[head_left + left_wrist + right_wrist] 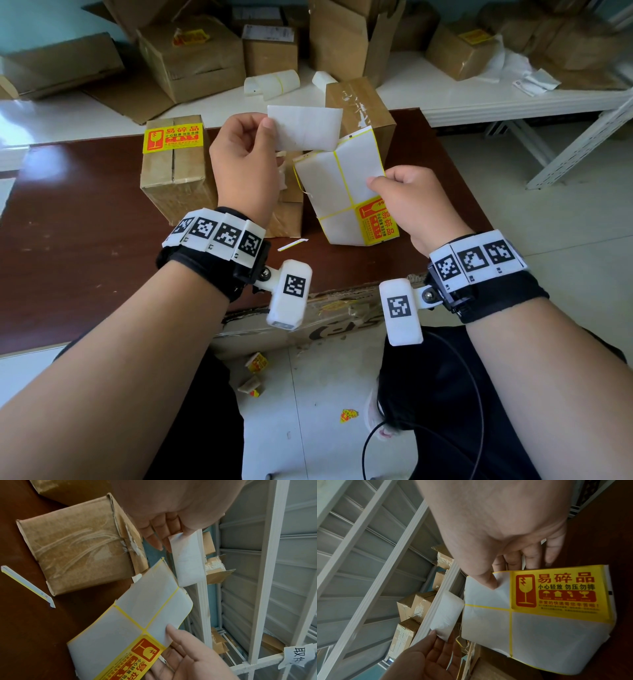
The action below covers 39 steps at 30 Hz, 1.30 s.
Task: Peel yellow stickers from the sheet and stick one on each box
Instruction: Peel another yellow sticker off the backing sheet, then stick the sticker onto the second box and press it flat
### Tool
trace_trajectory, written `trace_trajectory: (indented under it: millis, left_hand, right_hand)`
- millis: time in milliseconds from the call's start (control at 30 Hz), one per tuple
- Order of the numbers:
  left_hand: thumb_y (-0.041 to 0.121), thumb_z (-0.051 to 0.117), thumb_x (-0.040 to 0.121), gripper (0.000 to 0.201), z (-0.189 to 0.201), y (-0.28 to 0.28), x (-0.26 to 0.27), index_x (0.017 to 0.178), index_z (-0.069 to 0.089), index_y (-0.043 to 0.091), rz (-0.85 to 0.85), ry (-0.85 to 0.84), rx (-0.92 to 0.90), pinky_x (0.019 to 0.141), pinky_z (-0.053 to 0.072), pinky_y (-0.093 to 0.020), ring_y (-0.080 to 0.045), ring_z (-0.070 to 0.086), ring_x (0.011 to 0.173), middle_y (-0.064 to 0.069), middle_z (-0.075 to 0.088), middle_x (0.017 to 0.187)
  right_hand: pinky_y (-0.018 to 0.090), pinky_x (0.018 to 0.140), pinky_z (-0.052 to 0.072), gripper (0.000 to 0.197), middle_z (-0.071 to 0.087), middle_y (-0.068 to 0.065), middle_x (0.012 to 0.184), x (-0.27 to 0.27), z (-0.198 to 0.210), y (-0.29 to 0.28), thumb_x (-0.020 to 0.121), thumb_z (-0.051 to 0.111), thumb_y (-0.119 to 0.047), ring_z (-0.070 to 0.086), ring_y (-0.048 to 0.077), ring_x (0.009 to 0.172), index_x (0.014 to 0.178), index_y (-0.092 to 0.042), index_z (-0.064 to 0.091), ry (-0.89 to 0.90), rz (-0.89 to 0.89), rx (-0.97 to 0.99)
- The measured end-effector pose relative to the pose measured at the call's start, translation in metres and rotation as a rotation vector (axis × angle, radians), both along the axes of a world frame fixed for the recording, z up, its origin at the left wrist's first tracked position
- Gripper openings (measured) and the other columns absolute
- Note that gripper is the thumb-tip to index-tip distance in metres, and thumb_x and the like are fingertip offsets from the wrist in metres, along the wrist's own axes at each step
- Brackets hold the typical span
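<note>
My left hand point(265, 133) pinches a peeled sticker point(308, 128) by its left edge, white back side toward me, above the table. My right hand point(378, 183) pinches the sticker sheet point(337, 178) at its right edge; the sheet shows bare white cells and one yellow sticker point(375, 222) low on it. In the right wrist view that yellow sticker point(556, 592) carries a red glass symbol. A box point(174, 171) on the left bears a yellow sticker point(173, 137). A taped box point(363, 106) behind the sheet shows no sticker, as does a box point(77, 545) under my left hand.
A dark brown table point(68, 205) carries the boxes and a thin liner strip point(293, 244). Behind it a white shelf point(445, 96) holds several cardboard boxes and rolls. Flattened cardboard point(308, 322) leans at the table's front edge, and sticker scraps point(257, 362) lie on the floor.
</note>
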<state>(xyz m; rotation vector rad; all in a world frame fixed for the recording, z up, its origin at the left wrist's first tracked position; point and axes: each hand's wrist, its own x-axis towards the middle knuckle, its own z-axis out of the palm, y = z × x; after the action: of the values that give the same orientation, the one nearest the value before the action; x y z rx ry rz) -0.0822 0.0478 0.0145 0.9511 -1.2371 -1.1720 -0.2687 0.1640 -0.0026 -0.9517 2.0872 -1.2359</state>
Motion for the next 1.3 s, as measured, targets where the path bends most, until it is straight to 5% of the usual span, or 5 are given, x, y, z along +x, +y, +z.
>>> trace_trajectory:
  millis: [433, 567, 733, 1100, 1300]
  left_hand:
    - [0.014, 0.057, 0.109, 0.013, 0.007, 0.002, 0.002, 0.097, 0.063, 0.014, 0.041, 0.070, 0.071, 0.071, 0.064, -0.031, -0.013, 0.069, 0.079, 0.003, 0.069, 0.084]
    - [0.015, 0.055, 0.109, 0.011, 0.007, 0.003, 0.002, 0.102, 0.062, 0.013, 0.026, 0.074, 0.073, 0.071, 0.063, -0.031, -0.016, 0.071, 0.084, -0.002, 0.069, 0.091]
    - [0.017, 0.053, 0.110, 0.011, 0.006, 0.005, 0.001, 0.101, 0.060, 0.016, -0.001, 0.063, 0.070, 0.071, 0.061, -0.029, -0.018, 0.073, 0.089, 0.000, 0.069, 0.093]
    - [0.015, 0.049, 0.113, 0.015, 0.004, 0.023, -0.012, 0.100, 0.057, 0.017, -0.157, 0.049, 0.092, 0.086, 0.066, -0.038, -0.023, 0.080, 0.096, -0.003, 0.072, 0.098]
    - [0.015, 0.053, 0.112, 0.017, -0.001, 0.026, -0.016, 0.097, 0.062, 0.016, -0.220, 0.011, 0.058, 0.090, 0.065, -0.039, -0.014, 0.072, 0.095, 0.007, 0.070, 0.086]
  right_hand:
    - [0.039, 0.073, 0.044, 0.042, 0.059, 0.017, 0.083, -0.004, -0.003, 0.002, 0.103, 0.068, -0.032, 0.056, 0.023, 0.078, 0.099, 0.009, 0.064, 0.029, -0.006, 0.028]
    - [0.043, 0.097, 0.063, 0.027, 0.078, 0.006, 0.105, -0.003, -0.002, -0.002, 0.110, 0.067, -0.029, 0.076, 0.020, 0.101, 0.129, -0.012, 0.075, 0.011, -0.053, 0.029]
    - [0.047, 0.117, 0.053, 0.054, 0.065, 0.007, 0.147, 0.002, 0.003, -0.002, 0.107, 0.070, -0.038, 0.065, 0.022, 0.134, 0.156, -0.019, 0.058, 0.010, -0.089, 0.006]
    - [0.019, 0.098, 0.056, 0.031, 0.077, -0.006, 0.122, 0.020, 0.014, -0.002, 0.105, 0.073, -0.025, 0.072, 0.003, 0.115, 0.135, -0.019, 0.077, 0.016, -0.038, -0.176]
    - [0.031, 0.109, 0.059, 0.029, 0.081, -0.007, 0.118, 0.039, 0.023, -0.010, 0.104, 0.077, -0.023, 0.076, 0.000, 0.110, 0.133, -0.019, 0.076, -0.214, 0.025, -0.328]
